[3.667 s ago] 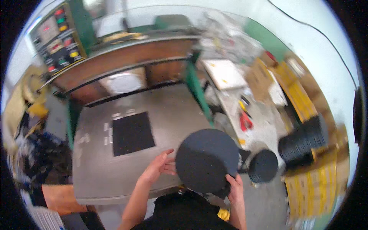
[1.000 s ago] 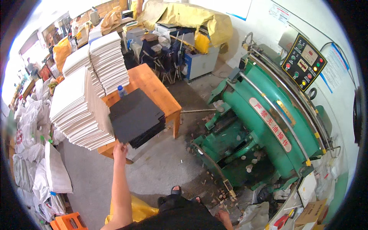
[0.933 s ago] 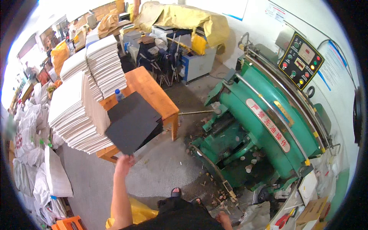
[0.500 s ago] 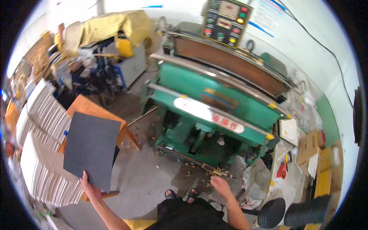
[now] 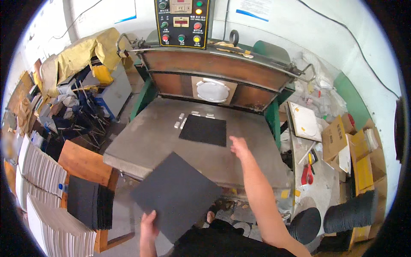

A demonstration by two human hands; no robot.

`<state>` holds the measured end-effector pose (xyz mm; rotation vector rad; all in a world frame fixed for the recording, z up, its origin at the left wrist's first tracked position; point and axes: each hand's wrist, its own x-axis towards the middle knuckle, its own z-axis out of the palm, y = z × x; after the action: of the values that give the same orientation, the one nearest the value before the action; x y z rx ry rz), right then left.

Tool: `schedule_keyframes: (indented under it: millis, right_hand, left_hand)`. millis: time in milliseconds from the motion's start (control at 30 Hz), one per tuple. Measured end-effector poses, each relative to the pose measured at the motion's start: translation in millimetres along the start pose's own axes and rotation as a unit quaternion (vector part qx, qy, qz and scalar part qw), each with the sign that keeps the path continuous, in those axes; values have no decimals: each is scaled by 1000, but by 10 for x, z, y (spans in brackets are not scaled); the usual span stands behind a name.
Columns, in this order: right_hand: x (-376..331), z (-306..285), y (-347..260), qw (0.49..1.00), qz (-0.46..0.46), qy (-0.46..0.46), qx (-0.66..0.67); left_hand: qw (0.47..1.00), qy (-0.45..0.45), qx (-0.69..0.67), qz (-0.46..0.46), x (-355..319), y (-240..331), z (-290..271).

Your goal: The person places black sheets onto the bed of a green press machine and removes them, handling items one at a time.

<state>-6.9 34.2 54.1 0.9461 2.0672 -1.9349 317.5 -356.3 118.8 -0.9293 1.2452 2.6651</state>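
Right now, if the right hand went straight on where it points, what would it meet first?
Likely the black sheet on the metal bed, just ahead of the right hand; the hand's height is unclear.

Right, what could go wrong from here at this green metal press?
The right hand is over the grey metal bed, in front of the raised brown-faced plate; if that came down, it might trap the hand. The dark grey square sheet, held by the left hand alone, could slip. Nudging the black square sheet could shift the small white blocks beside it.
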Motion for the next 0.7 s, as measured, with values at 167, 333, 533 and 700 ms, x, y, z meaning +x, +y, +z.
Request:
schedule_keyframes:
  millis: [167, 333, 533, 700]
  right_hand:
    - [630, 338, 454, 996, 93, -1, 12]
    - [805, 297, 326, 961, 208, -77, 163]
    - [566, -4, -81, 943, 126, -194, 238]
    - [85, -992, -241, 933, -4, -192, 304]
  left_hand:
    - [998, 0, 44, -53, -55, -350, 287]
    - [990, -15, 61, -124, 50, -528, 335]
    - [979, -122, 10, -165, 757, -845, 1060]
    - [988, -70, -31, -137, 2030, -1263, 1945]
